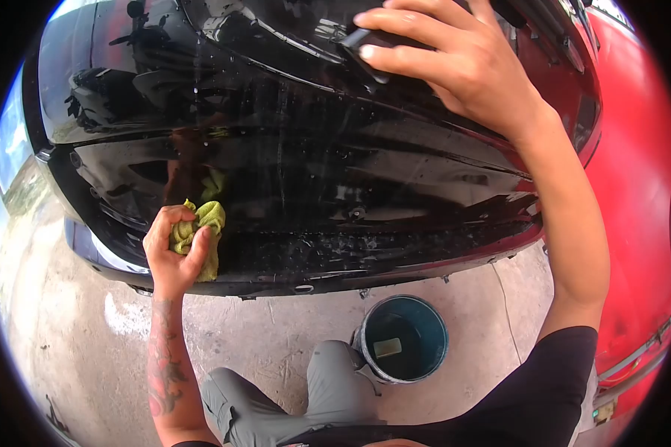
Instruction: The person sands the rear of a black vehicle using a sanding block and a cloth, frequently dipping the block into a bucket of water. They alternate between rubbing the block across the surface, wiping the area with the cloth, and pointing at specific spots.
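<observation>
A glossy black car body panel, wet with scattered droplets, fills the upper middle of the view. Near its lower left edge my left hand is closed around a crumpled yellow-green cloth, which rests against the panel. Higher up on the right, my right hand grips a thin dark pad between thumb and fingers, over the panel's curved upper part. Its exact kind is hard to make out, and part of it is hidden by the fingers.
On the concrete floor below the panel stands a dark bucket of water with a pale rectangular piece in it. A red vehicle body is close on the right. My knees are beside the bucket.
</observation>
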Demonstrator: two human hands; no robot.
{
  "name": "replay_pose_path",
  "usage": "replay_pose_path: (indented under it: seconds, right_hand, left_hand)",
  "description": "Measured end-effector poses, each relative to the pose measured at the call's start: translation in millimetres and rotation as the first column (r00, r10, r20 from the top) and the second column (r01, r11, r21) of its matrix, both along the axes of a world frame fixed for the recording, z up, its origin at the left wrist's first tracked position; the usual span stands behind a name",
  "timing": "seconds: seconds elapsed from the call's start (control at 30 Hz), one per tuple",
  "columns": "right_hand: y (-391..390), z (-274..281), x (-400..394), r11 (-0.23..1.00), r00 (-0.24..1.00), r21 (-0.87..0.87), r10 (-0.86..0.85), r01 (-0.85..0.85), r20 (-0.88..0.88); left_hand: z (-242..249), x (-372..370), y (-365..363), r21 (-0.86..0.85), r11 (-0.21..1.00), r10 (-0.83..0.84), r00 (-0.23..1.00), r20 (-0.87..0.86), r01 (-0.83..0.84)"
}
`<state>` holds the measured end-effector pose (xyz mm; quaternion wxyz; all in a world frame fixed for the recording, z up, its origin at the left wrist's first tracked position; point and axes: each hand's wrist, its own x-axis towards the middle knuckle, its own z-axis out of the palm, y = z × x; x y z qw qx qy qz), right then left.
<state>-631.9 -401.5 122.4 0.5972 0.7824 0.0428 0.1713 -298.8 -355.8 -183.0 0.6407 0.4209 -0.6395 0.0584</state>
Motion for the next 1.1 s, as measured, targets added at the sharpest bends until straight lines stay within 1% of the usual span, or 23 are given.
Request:
replay_pose_path:
  seconds: [0.07, 0.13, 0.23, 0.27, 0.37, 0.4, 0.5, 0.67, 0.77, 0.8, 0.87, 0.9, 1.0, 1.07, 1.1]
  right_hand:
    - [-1, -1, -11, 0.998, 1.000, 0.065, -0.026, 0.025, 0.016]
    - [-1, 1, -2, 1.000, 1.000, 0.017, -0.002, 0.002, -0.014]
    - [-12, 2, 18, 0.988, 0.991, 0.090, 0.129, -0.126, -0.032]
    - [-11, 4, 21, 0.988, 0.992, 0.101, 0.122, -0.117, -0.044]
    - [-16, 7, 4, 0.997, 0.995, 0.028, 0.078, -0.076, -0.064]
    - [-10, 7, -4, 0.999, 0.998, 0.027, 0.027, -0.026, -0.054]
    - [-8, 1, -2, 0.999, 0.999, 0.043, 0.015, -0.014, -0.034]
    - [-21, 1, 11, 0.992, 0.992, 0.042, 0.121, -0.120, -0.035]
    - [-3, -3, -5, 0.997, 1.000, 0.070, 0.008, -0.008, 0.008]
    - [2, -4, -5, 0.997, 1.000, 0.082, -0.006, 0.004, 0.017]
    - [0, -6, 1, 0.995, 0.999, 0.099, 0.023, -0.026, 0.034]
    - [-7, -5, 11, 0.993, 0.997, 0.102, 0.063, -0.067, 0.039]
    - [-16, -5, 12, 0.994, 0.993, 0.017, 0.109, -0.110, 0.036]
    - [-14, -10, 5, 0.998, 0.995, -0.005, 0.060, -0.059, 0.082]
    - [-6, -17, -5, 1.000, 0.992, 0.019, 0.006, -0.009, 0.125]
  left_hand:
    - [-1, 0, 0, 0.003, 1.000, -0.008, 1.000, 0.000, 0.008]
    - [-1, 1, 0, 0.009, 1.000, -0.010, 1.000, 0.001, 0.010]
    - [-2, 2, 0, 0.007, 1.000, -0.004, 1.000, 0.012, 0.004]
    - [-2, 3, -1, 0.005, 1.000, 0.000, 1.000, 0.017, 0.000]
    - [-3, 2, -1, 0.014, 1.000, -0.013, 1.000, -0.012, 0.013]
    - [-3, 2, -1, 0.007, 1.000, -0.014, 1.000, -0.004, 0.014]
    - [-2, 2, 0, 0.005, 1.000, -0.015, 1.000, 0.008, 0.015]
    - [-1, 2, 0, 0.024, 1.000, 0.000, 1.000, 0.007, 0.000]
    - [-2, 3, -1, 0.023, 1.000, -0.018, 1.000, 0.000, 0.018]
    - [-2, 2, -1, 0.018, 1.000, -0.019, 1.000, 0.000, 0.019]
    - [-1, 2, -1, 0.008, 1.000, -0.015, 1.000, 0.008, 0.015]
    - [-1, 2, 0, 0.011, 1.000, -0.011, 1.000, 0.005, 0.011]
    - [-1, 1, 0, 0.027, 1.000, -0.009, 1.000, 0.002, 0.009]
    - [-1, 1, 1, 0.038, 0.999, -0.008, 1.000, 0.001, 0.008]
    - [-1, 1, 0, 0.031, 0.999, -0.013, 1.000, 0.004, 0.013]
